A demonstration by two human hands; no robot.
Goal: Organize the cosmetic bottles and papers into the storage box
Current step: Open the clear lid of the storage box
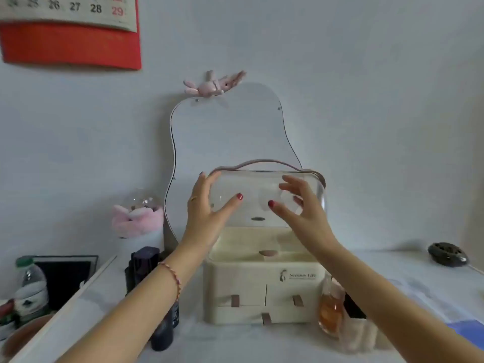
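Where the pale wall meets the far left, a red-backed calendar (70, 32) hangs above a plastic water bottle (30, 286) and a dark framed panel (65, 279) at the edge of the white surface (235, 341), smooth and matte. Further along sit a fluffy pink plush (137, 218) and two dark, glossy cosmetic bottles (162, 323), tall and upright, just left of the storage box (262, 289). That cream plastic box stands mid-surface before a curvy mirror (230, 137) topped by a small pink rabbit toy (213, 85); its clear domed lid (262, 195) is raised. Both hands are at the lid: the left hand (207, 208) holds its left edge with fingers spread, the right hand (301, 203) lies loosely open against its front. Right of the box stands a rounded glass bottle of amber liquid (331, 310), then pale papers (429, 294) lying flat and a dark oval object (446, 254)
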